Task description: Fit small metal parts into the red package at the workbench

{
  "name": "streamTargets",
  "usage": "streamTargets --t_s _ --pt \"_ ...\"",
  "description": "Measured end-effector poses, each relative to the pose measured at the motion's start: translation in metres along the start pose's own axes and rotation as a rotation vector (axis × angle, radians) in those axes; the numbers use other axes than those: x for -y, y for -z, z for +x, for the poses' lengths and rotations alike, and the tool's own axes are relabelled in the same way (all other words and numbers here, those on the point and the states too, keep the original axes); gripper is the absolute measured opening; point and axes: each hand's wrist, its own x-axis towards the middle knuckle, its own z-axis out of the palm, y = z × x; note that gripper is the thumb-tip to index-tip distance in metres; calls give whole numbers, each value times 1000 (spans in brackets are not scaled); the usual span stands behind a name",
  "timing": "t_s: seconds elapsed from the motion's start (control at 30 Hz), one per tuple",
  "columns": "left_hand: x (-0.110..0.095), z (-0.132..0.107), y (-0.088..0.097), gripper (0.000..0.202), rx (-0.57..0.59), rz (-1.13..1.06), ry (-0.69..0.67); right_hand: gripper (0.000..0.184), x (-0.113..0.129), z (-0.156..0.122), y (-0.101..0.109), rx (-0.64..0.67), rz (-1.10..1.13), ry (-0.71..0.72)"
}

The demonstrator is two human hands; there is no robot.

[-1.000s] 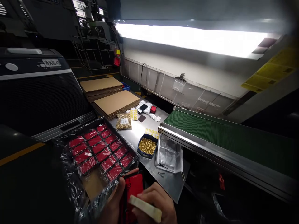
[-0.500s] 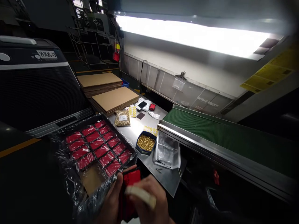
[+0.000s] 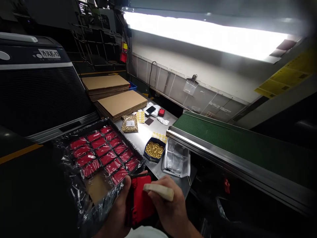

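My left hand (image 3: 118,210) grips a red piece with a black border (image 3: 140,198) by its left edge, thumb along the side. The piece is tilted up toward me, and small details show at its left corners. My right hand (image 3: 170,205) is closed around a pale, cream-coloured oblong tool (image 3: 160,191), whose rounded end lies over the red face. Whether it touches the face I cannot tell. Just left of my hands is a black box (image 3: 116,127) lined with clear plastic film, with rows of red pieces (image 3: 102,150) in it and bare cardboard (image 3: 97,187) at its near end.
On the metal table stand a dark bin of small brass-coloured parts (image 3: 154,150), a white tray of clear bags (image 3: 175,162), a packed bag of parts (image 3: 129,123) and a phone (image 3: 150,110). Cardboard stacks (image 3: 122,102) lie behind; a green conveyor (image 3: 205,132) runs right.
The red piece and both hands have come slightly up and to the right, with more of the red face showing. The pale tool has shifted right across it.
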Motion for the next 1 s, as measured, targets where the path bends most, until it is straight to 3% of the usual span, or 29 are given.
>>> streamTargets --t_s 0.07,0.13,0.27,0.33,0.43,0.53,0.67,0.83,0.93,1.0 --pt "0 -2 -3 73 -4 0 22 10 0 4 1 -20 -4 25" --pt "-2 -5 -9 78 27 -41 51 12 -2 8 9 -128 -17 9" --pt "-12 -18 -25 64 87 -40 17 36 -34 1 35 -492 91 -351" --pt "-17 -22 -29 58 73 -20 -17 49 -74 -15 43 -512 93 -593" --pt "-17 -25 -25 58 75 -50 -20 46 -152 -46 47 -425 -155 -858" --pt "-14 -24 -12 63 112 -29 2 29 -221 -69 51 -416 -295 -985" --pt "-11 -23 -1 69 52 40 -9 18 -277 -78 65 -381 -428 -1044" --pt "-8 -25 -2 68 -24 74 -52 34 -301 -81 82 -342 -451 -1099" --pt "-4 -27 1 74 -55 139 -44 57 -293 -75 86 -413 -436 -1148" --pt "-2 -29 4 76 -72 264 -113 63 -273 -63 80 -445 -381 -1129"
